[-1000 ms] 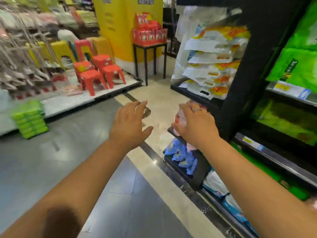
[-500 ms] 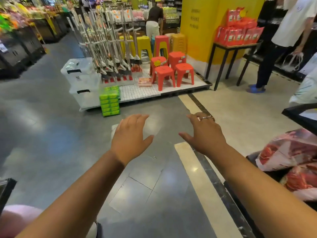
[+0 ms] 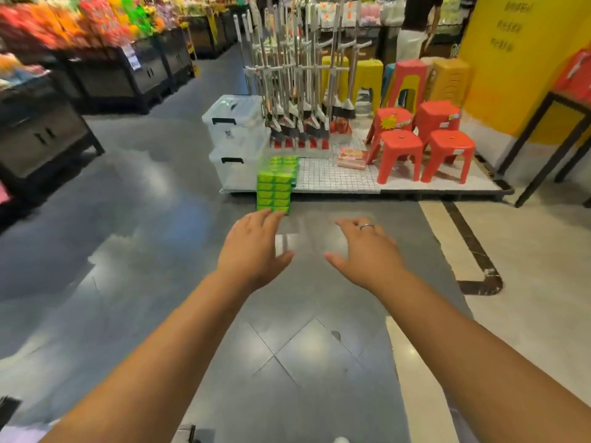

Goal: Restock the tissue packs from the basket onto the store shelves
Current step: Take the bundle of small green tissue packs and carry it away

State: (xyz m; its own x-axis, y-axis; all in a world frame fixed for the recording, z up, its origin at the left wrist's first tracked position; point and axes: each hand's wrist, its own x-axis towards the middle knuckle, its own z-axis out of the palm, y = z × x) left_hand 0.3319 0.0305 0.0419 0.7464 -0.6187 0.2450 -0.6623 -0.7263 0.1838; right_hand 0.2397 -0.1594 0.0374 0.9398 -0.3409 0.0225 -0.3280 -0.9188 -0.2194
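Glossy grey floor tiles lie under my left grip and right grip, both spread open, holding nothing. Ahead of the left grip stands a blocky, shiny green stack of tissue packs; no basket shows. I judge I'm between loads, needing a fresh pickup.

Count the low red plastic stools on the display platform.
4: front left stool, front right stool, back left stool, back right stool, grouped on the platform. Each may be a stack; a taller red stool stands behind them.
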